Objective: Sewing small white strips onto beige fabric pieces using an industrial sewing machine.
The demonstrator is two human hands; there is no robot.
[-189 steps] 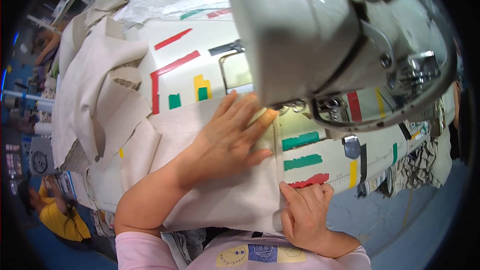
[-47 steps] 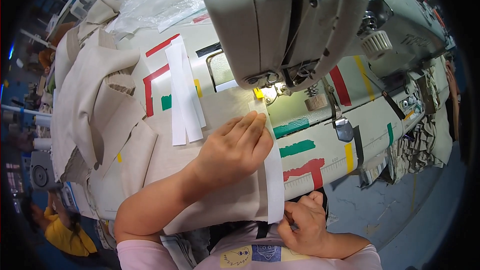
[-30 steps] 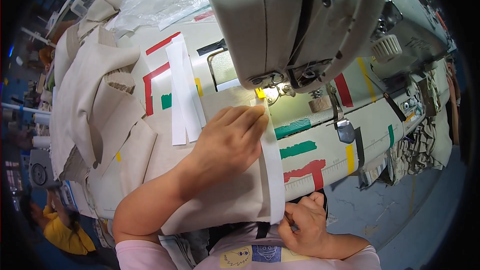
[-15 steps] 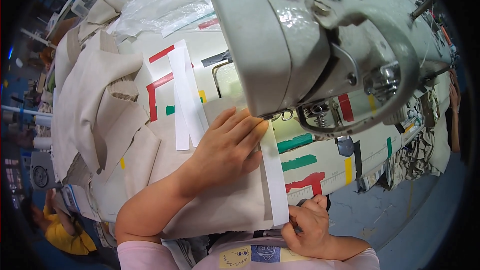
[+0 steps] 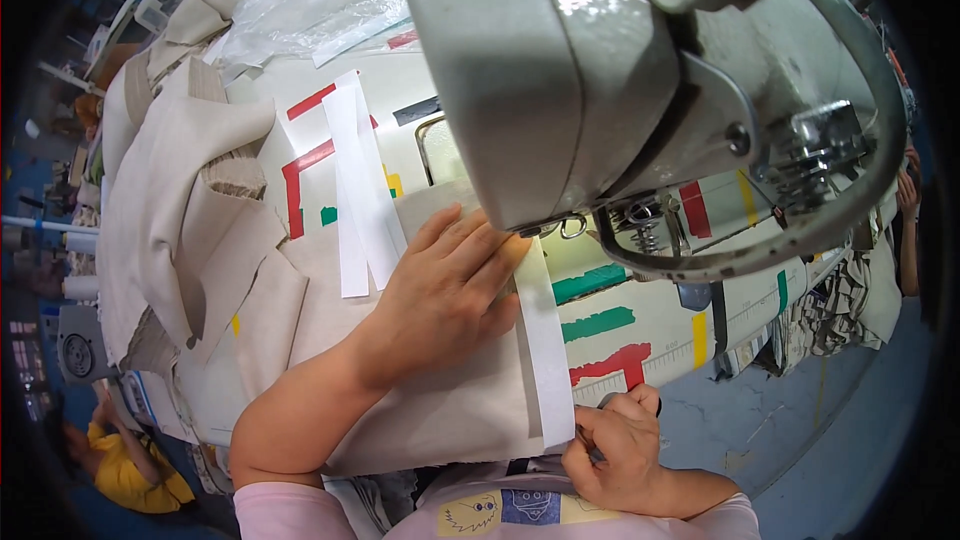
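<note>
Nearest is the front of a pink shirt (image 5: 425,518), the wearer's own. Just beyond it the right hand (image 5: 620,445) is curled, thumb and forefinger at the bottom corner of a white strip (image 5: 548,365). Whether they pinch the strip or only touch it cannot be told. Something dark shows among those fingers, too hidden to name.

The strip lies lengthwise along the right edge of a beige cloth (image 5: 430,415), which is spread flat from the person's lap side up to the sewing machine (image 5: 500,80). The left hand (image 5: 445,280) rests palm down on the cloth, fingers extended and close together, pressing rather than gripping; its fingertips reach the strip's upper end, just beside the machine head. The needle is hidden.

The step in hand looks like guiding strip and cloth together under the machine. The next move seems to call for the left hand to keep both layers flat and its fingertips clear of the needle, while the right keeps the strip's tail straight along the edge.

Farther off, left of the hand, two loose strips (image 5: 355,195) overlap on the cloth and table. Past them sit a beige heap (image 5: 185,180) and clear plastic (image 5: 320,0). A co-worker in yellow (image 5: 140,470) is at far left.
</note>
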